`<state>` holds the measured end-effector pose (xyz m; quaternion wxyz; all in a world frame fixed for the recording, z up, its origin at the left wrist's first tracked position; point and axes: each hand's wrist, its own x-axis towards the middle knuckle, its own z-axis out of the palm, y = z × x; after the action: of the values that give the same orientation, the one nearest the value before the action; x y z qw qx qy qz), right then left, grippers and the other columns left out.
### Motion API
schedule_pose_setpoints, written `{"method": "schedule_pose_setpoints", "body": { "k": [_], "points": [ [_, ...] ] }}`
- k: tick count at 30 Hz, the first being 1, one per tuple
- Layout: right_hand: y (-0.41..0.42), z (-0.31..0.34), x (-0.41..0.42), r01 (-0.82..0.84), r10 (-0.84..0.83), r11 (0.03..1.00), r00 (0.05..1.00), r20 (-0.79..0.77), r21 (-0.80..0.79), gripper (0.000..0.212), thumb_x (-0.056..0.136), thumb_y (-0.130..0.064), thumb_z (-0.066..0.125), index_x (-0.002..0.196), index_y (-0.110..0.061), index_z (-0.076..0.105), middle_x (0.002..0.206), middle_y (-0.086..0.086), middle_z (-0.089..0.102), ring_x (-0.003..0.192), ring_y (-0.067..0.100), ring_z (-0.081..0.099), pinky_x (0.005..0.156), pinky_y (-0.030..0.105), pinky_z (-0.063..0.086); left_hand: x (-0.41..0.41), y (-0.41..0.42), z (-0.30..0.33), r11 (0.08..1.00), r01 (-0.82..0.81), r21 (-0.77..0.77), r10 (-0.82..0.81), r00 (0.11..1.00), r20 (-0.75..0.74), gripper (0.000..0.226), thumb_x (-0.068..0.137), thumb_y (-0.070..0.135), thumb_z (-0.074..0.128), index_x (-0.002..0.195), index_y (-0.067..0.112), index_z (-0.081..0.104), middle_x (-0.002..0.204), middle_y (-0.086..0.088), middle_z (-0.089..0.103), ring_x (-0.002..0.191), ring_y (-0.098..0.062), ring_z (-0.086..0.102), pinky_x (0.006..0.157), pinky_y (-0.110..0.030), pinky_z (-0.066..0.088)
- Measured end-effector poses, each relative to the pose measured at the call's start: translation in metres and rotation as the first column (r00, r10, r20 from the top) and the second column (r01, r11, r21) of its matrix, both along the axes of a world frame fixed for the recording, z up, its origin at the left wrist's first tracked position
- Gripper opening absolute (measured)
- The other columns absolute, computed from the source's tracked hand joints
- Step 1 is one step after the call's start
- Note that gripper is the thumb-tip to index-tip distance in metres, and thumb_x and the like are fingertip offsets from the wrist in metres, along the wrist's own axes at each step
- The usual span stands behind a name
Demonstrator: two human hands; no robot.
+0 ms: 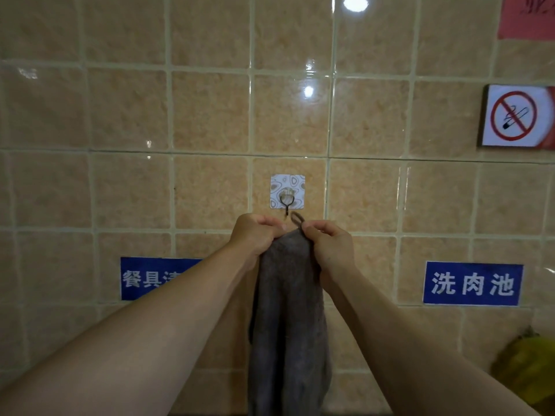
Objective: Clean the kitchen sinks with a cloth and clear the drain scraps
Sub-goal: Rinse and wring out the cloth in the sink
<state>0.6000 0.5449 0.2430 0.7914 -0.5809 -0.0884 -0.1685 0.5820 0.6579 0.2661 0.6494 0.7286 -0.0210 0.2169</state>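
Both arms extended: left hand [255,232] and right hand [329,244] pinch cloth [288,325] top, loop [296,219] just beside hook [287,205].

Grey-brown cloth [288,319]; beige mottled tiles [129,112]; white hook pad [287,191], pebble-patterned; blue signs [473,283], white lettering.

Beige tiled wall [126,115] ahead, an adhesive hook [287,193] at its centre. Two blue signs [473,283] lower down, a no-smoking sign [515,116] far right.

Tiled wall [210,115] with adhesive hook [287,193]
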Motion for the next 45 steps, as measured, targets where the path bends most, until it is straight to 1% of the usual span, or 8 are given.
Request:
{"method": "schedule_pose_setpoints", "body": {
  "k": [13,18,22,26,30,35,40,45],
  "points": [
    [0.019,0.007,0.057,0.171,-0.172,0.975,0.985,0.009,-0.145,0.022,0.076,-0.011,0.074,0.058,-0.019,0.063,0.063,-0.002,0.064,0.068,0.014,0.06,0.073,0.032,0.051,0.041,0.022,0.0,0.996,-0.043,-0.08,0.044,0.999,0.007,0.023,0.076,-0.01,0.067,0.069,0.011,0.059,0.069,-0.006,0.06,0.066,-0.015,0.057,0.06,-0.023,0.048],
    [0.025,0.009,0.063,0.271,-0.268,0.94,0.962,0.04,-0.205,0.02,0.074,-0.016,0.074,0.057,-0.017,0.063,0.06,-0.002,0.063,0.064,0.013,0.059,0.071,0.031,0.051,0.049,0.028,-0.002,0.994,-0.079,-0.073,0.081,0.996,0.025,0.023,0.074,-0.009,0.07,0.068,0.012,0.059,0.072,-0.008,0.061,0.07,-0.018,0.057,0.075,-0.032,0.05],
    [0.025,0.012,0.066,0.306,-0.309,0.923,0.951,0.026,-0.233,0.013,0.073,-0.017,0.074,0.064,-0.013,0.067,0.062,-0.002,0.062,0.067,0.015,0.059,0.067,0.027,0.05,0.05,0.026,-0.003,0.992,-0.113,-0.058,0.117,0.991,0.058,0.023,0.074,-0.007,0.07,0.069,0.012,0.059,0.072,-0.005,0.06,0.07,-0.016,0.056,0.077,-0.03,0.05],
    [0.026,0.006,0.069,0.31,-0.322,0.904,0.947,0.009,-0.294,0.008,0.072,-0.016,0.073,0.067,-0.013,0.068,0.067,0.0,0.065,0.073,0.018,0.062,0.075,0.031,0.053,0.052,0.027,-0.01,0.991,-0.134,-0.029,0.136,0.989,0.066,0.022,0.074,-0.005,0.071,0.07,0.013,0.059,0.075,-0.003,0.061,0.076,-0.017,0.058,0.081,-0.031,0.05],
    [0.025,-0.006,0.072,0.307,-0.317,0.897,0.948,0.02,-0.318,0.012,0.074,-0.02,0.076,0.069,-0.012,0.069,0.07,0.003,0.066,0.075,0.019,0.063,0.076,0.031,0.052,0.053,0.03,-0.023,0.99,-0.141,0.009,0.14,0.987,0.074,0.022,0.074,-0.001,0.073,0.07,0.015,0.06,0.078,0.0,0.062,0.077,-0.015,0.058,0.074,-0.025,0.048],
    [0.021,-0.03,0.067,0.164,-0.168,0.934,0.986,0.014,-0.319,0.021,0.078,-0.028,0.075,0.064,-0.016,0.067,0.064,-0.001,0.065,0.061,0.01,0.057,0.068,0.03,0.05,0.046,0.036,-0.046,0.991,-0.044,0.129,0.043,0.999,0.011,0.021,0.075,-0.004,0.073,0.081,0.012,0.061,0.08,0.001,0.062,0.076,-0.012,0.059,0.065,-0.017,0.047],
    [-0.003,-0.057,0.056,-0.087,0.085,0.943,0.996,-0.019,-0.322,0.008,0.081,-0.007,0.071,0.074,-0.005,0.067,0.067,0.004,0.063,0.059,0.009,0.058,0.055,0.018,0.048,0.041,0.046,-0.069,0.942,0.031,0.334,0.024,0.987,-0.159,0.011,0.084,0.005,0.067,0.08,0.014,0.064,0.088,-0.007,0.067,0.086,-0.02,0.062,0.081,-0.032,0.049],
    [-0.045,-0.095,0.053,-0.232,0.193,0.818,0.973,-0.13,-0.526,0.01,0.075,0.007,0.07,0.084,0.004,0.068,0.069,0.004,0.064,0.063,0.008,0.06,0.055,0.014,0.047,0.039,0.051,-0.092,0.886,0.044,0.462,0.064,0.974,-0.217,0.011,0.092,0.017,0.059,0.081,0.018,0.055,0.094,-0.003,0.062,0.092,-0.02,0.058,0.079,-0.03,0.043]
  ]
}}
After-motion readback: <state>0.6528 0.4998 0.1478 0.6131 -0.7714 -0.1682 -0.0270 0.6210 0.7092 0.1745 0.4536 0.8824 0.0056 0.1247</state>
